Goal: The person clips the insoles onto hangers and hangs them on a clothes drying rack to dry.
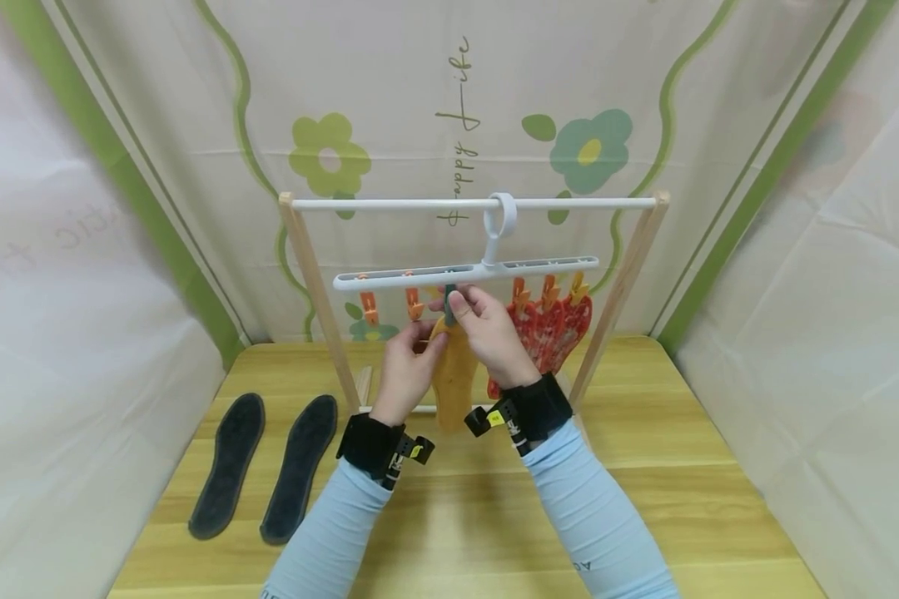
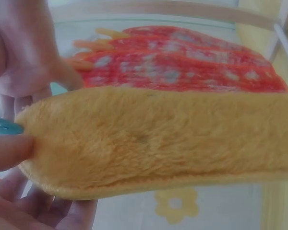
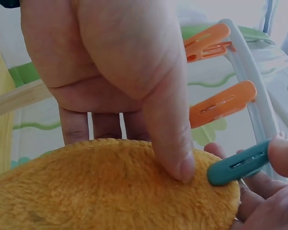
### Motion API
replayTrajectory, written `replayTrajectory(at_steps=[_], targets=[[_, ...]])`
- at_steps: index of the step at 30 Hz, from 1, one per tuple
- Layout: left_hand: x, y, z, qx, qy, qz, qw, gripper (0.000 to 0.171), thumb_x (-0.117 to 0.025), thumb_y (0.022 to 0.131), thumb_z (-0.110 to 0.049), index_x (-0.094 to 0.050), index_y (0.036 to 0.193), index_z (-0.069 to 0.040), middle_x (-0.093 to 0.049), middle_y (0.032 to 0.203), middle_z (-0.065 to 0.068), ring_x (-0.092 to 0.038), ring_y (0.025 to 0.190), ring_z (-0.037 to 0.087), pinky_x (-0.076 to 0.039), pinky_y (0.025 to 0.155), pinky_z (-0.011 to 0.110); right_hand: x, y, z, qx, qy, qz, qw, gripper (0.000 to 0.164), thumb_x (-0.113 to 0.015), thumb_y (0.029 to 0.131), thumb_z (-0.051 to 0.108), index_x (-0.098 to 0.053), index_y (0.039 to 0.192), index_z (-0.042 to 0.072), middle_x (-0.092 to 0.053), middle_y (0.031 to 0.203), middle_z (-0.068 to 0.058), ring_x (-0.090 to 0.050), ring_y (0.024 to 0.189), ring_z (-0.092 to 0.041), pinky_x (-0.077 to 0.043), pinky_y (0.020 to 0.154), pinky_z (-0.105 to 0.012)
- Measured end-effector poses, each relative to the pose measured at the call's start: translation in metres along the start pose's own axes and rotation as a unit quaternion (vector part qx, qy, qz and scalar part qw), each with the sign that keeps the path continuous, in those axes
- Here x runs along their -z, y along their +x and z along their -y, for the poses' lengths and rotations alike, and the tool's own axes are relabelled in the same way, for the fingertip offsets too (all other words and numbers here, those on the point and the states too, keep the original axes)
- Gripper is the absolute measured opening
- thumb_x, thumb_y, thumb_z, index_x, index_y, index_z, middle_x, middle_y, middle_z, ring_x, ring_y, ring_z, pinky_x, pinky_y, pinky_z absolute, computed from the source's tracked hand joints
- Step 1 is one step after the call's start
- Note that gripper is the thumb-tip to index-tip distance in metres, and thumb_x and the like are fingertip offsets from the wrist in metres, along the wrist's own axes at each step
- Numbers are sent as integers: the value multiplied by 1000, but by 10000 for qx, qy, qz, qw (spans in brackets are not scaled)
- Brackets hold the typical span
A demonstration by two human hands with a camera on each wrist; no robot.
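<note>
A fuzzy yellow insole (image 1: 454, 378) hangs upright below a white clip hanger (image 1: 419, 277). My left hand (image 1: 408, 370) pinches its upper left edge, thumb on the front face and fingers behind. My right hand (image 1: 490, 329) grips a teal clothespin (image 3: 240, 163) at the top of the insole, under the hanger bar. In the right wrist view the tip of the clothespin overlaps the insole's rounded end. To the right, patterned red insoles (image 1: 547, 324) hang from orange and yellow clothespins. Two orange clothespins (image 1: 412, 301) on the left side hang with nothing in them.
The hanger's ring loops over the white rod (image 1: 389, 204) of a wooden-legged rack (image 1: 318, 291). Two dark insoles (image 1: 228, 466) lie side by side on the wooden table (image 1: 689, 516) at the left. Printed cloth walls (image 1: 419, 100) stand behind and at both sides.
</note>
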State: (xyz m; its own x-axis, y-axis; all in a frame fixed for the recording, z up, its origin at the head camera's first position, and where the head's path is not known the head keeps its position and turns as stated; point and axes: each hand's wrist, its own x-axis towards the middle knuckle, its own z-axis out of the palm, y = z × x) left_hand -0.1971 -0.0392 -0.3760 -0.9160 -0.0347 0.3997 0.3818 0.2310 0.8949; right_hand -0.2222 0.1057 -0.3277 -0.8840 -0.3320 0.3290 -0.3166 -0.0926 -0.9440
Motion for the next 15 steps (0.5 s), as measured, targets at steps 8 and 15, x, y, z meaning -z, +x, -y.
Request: replayTrajectory(at_steps=[8, 15], targets=[[-3, 3, 3, 122, 113, -62, 9998, 26, -63, 100, -17, -65, 119, -1, -67, 108, 12, -62, 96, 25, -53, 84, 40, 5, -2, 0, -78, -69, -59, 9999, 40, -53, 104, 26, -55, 138, 5, -65, 120, -20, -54, 124, -30, -37, 108, -45], [-5, 6, 7, 174, 261, -41, 9995, 27, -62, 100, -19, -65, 120, -2, -67, 109, 11, -64, 96, 25, -55, 81, 39, 9, -5, -3, -68, -516, -307, 9982, 44, -56, 102, 33, -56, 137, 8, -61, 131, -8, -53, 126, -20, -39, 108, -43]])
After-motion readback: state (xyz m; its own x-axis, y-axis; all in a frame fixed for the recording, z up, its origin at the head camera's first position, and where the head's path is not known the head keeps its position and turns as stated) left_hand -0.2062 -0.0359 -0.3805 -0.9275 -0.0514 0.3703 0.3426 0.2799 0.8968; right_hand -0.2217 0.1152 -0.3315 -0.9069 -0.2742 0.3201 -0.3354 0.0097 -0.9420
